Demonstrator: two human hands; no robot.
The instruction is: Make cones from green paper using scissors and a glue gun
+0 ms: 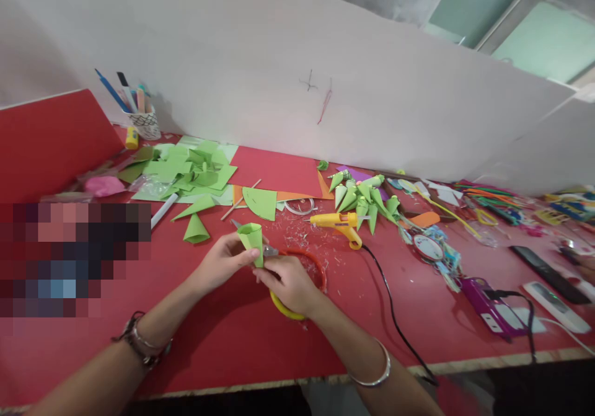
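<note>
A light green paper cone (251, 240), its wide mouth upward, is pinched between the fingers and thumb of my left hand (223, 261). My right hand (290, 286) has its fingers closed at the lower, narrow end of the same cone. Beneath my hands lies a pair of scissors (320, 271) with red and yellow handles, partly covered by my right hand. Two more green cones, one upright (196, 229) and one lying on its side (195, 206), are beyond my left hand. A marked green paper piece (261, 203) is just past the cone I hold.
Green paper pieces (204, 162) are heaped at the back left near a pen cup (145, 123). A yellow glue gun (337, 221) trails a black cord (390, 298) to the right. Finished-looking cones (365, 196) cluster behind it. A purple power strip (490, 310) sits at right.
</note>
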